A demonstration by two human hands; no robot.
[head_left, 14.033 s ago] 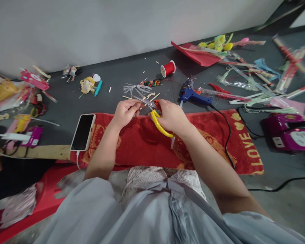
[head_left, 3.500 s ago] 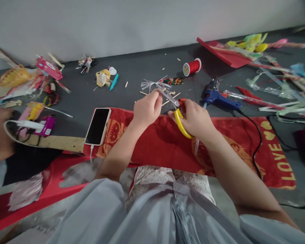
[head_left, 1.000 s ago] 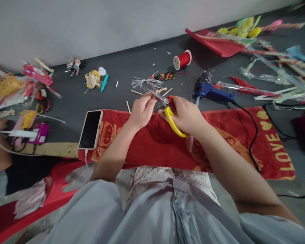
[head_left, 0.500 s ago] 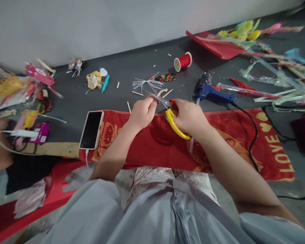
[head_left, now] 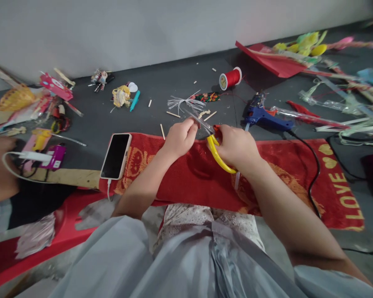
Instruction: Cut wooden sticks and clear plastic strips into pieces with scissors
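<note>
My right hand (head_left: 238,145) is closed around the yellow handles of a pair of scissors (head_left: 217,155). Their blades point up and to the left, toward the fingertips of my left hand (head_left: 180,138). That hand is pinched shut beside the blades; what is between its fingers is too small and blurred to name. A bit of red shows at my right fingertips, and I cannot tell what it is. Just beyond the hands lie a bundle of white strands (head_left: 182,102) and a patterned cloth strip (head_left: 209,97). Both hands are above a red towel (head_left: 189,182).
A blue glue gun (head_left: 269,118) with a black cord lies to the right, near a red thread spool (head_left: 230,78). A charging phone (head_left: 115,157) rests at the left. Craft scraps and red paper (head_left: 267,58) cover the right side. Another person's arm (head_left: 0,169) is far left.
The whole view has shifted, so the table things appear a little farther right. Both hands stay close together, with the scissors still in my right hand.
</note>
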